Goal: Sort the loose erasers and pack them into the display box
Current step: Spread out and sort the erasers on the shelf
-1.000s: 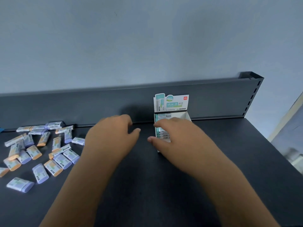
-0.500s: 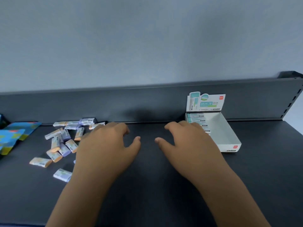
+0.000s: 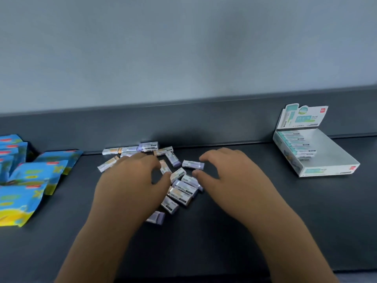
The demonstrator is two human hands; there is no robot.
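Two bare hands hover low over a scatter of erasers on a dark shelf. The left hand lies palm down across the left part of the pile, fingers bent and thumb stretched toward the middle. It hides the erasers beneath it, and whether it grips one cannot be told through the blur. The right hand arches beside the pile's right edge, fingers curved and apart from the thumb, nothing held. Its thumb tip sits just beside the nearest erasers, and one purple-ended eraser lies close to its forefinger.

Most erasers lie between the two hands and beyond the left hand's fingertips, up to the shelf's back rail. One more lies by the left wrist.

The box stands well to the right of the right hand, against the rail, its printed flap upright. A row of packed erasers fills the box's far left side; the rest of its floor shows white.

Well to the left of the left hand, blue packets lie heaped.
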